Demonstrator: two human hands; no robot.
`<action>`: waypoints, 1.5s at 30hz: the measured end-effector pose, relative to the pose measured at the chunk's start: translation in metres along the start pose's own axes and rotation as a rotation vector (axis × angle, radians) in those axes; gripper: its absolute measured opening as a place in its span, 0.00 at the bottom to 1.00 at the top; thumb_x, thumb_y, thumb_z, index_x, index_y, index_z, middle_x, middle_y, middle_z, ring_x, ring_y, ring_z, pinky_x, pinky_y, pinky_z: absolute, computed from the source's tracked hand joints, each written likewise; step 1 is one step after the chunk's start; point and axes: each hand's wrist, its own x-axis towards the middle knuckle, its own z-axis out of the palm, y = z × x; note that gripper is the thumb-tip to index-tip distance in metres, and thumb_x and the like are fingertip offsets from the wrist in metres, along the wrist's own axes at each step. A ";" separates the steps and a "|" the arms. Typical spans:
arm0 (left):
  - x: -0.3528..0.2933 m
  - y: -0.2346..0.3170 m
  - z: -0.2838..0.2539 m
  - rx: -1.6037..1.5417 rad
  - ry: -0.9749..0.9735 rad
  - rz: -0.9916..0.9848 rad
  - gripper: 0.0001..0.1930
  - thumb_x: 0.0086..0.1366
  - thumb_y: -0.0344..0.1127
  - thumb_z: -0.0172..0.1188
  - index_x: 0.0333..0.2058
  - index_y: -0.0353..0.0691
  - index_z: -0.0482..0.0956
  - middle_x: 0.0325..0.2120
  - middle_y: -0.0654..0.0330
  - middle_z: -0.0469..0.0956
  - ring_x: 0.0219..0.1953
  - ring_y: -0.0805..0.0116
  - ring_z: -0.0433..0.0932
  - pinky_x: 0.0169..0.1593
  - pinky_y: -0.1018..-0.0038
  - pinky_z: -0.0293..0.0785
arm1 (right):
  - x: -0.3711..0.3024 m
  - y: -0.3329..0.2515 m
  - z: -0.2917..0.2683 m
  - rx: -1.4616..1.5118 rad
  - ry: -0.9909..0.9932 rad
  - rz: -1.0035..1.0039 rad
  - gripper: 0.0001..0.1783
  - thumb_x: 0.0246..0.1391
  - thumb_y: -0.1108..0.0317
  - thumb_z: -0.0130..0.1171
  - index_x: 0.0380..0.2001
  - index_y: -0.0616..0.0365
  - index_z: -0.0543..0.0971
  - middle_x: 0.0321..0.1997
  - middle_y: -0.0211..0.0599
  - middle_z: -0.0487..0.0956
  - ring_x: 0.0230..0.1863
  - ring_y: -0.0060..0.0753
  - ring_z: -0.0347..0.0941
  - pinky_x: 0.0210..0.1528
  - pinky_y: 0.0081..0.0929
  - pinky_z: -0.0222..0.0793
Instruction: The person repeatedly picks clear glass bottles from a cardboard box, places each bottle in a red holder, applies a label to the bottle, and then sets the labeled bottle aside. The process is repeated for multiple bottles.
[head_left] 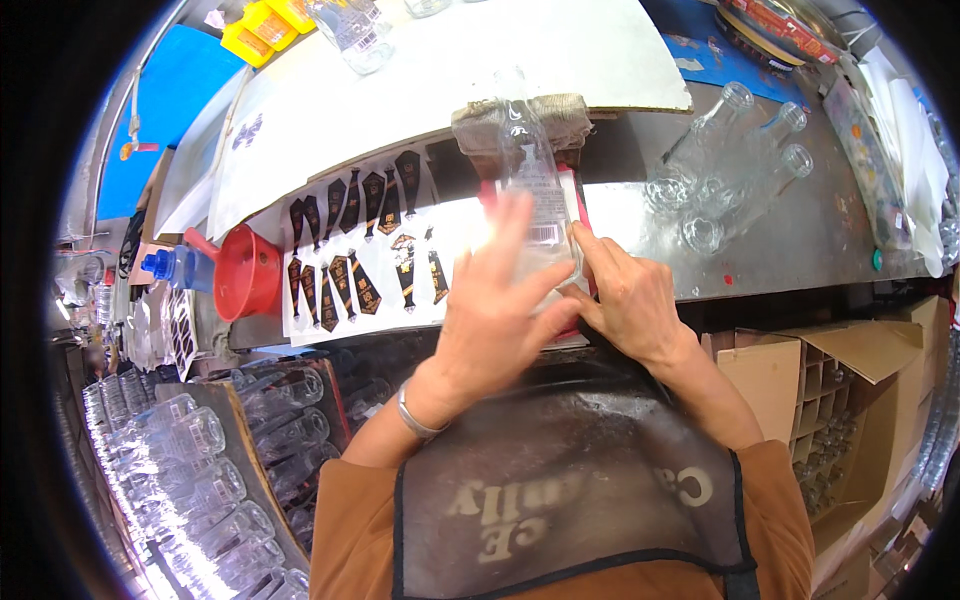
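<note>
A clear glass bottle [530, 165] lies in front of me, its neck pointing away and propped on a cloth-wrapped rest [560, 120]. Small print and a barcode show on its side. My left hand [500, 290], smeared by motion, is over the bottle's left side with its fingers stretched and apart; whether it touches the glass I cannot tell. At the bottle's lower right, my right hand [630, 300] grips the edge near the base between thumb and fingers. Left of the bottle lies a white sheet [385, 285] bearing several dark, tie-shaped labels [372, 203].
Several clear bottles [715, 130] stand on the metal bench at right. A red dipper [245, 275] and blue-capped bottle [180, 268] are at left. Racked glass bottles [210, 485] lie lower left; a divided cardboard box [770, 385] stands lower right. A white board [400, 75] spans the back.
</note>
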 end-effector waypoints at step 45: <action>0.027 -0.037 0.025 -0.250 0.150 -0.147 0.26 0.62 0.31 0.66 0.60 0.47 0.76 0.69 0.43 0.56 0.66 0.44 0.65 0.66 0.57 0.65 | 0.034 0.051 -0.014 1.056 -0.020 0.380 0.17 0.59 0.70 0.57 0.52 0.58 0.77 0.44 0.29 0.78 0.46 0.18 0.73 0.53 0.20 0.68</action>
